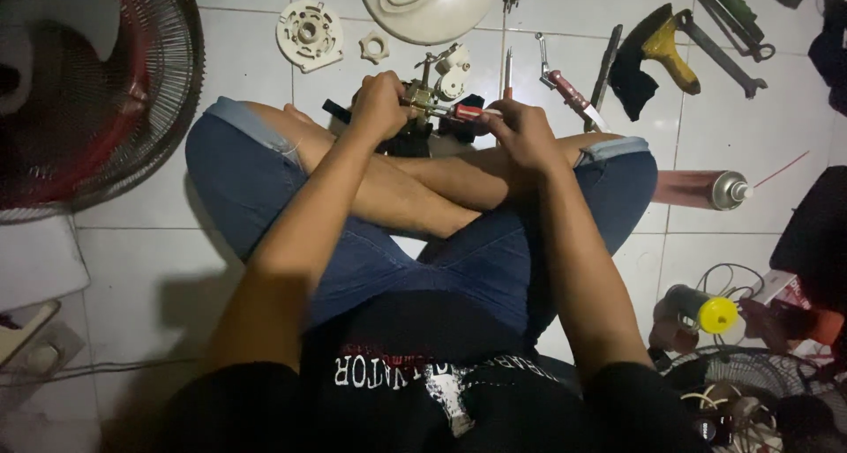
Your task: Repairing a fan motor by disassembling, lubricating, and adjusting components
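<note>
A seated person's left hand grips a small fan motor, already stripped from its housing, while the right hand beside it drives a red-handled screwdriver into it.

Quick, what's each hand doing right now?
Left hand: closed around the small metal fan mechanism, holding it steady.
Right hand: closed on the red-handled screwdriver, tip at the mechanism.

The left hand covers most of the small metal fan part, so its shape cannot be told. The right hand hides the screwdriver handle's end. The fan grille and cream housing run off the edge.
</note>
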